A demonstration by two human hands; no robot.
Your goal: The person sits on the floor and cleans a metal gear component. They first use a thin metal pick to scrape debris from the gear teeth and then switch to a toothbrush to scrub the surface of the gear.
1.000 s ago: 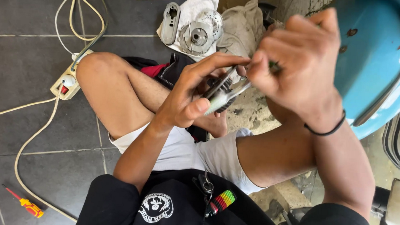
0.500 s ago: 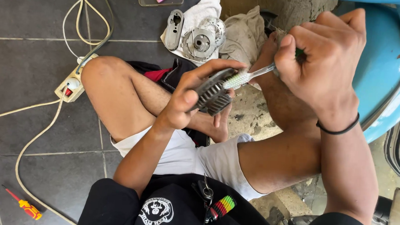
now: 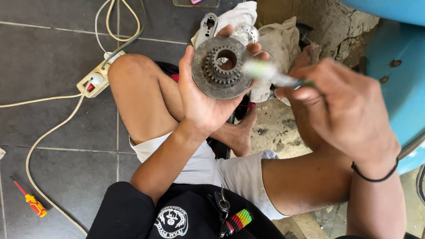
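Round grey toothed metal gear disc (image 3: 221,66), edge-on half a second earlier, now faced up in left hand (image 3: 208,97); right hand (image 3: 341,109) gripped green-handled brush (image 3: 273,75) at its rim.

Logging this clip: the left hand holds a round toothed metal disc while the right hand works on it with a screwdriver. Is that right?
Not quite. The right hand holds a toothbrush, not a screwdriver, as the head view shows. The left hand does hold the round toothed metal disc.

Power strip (image 3: 97,78) with white cable (image 3: 52,130) on grey tiled floor (image 3: 37,32); orange screwdriver (image 3: 32,202) lower left; rags (image 3: 279,40) beside blue scooter body (image 3: 408,81).
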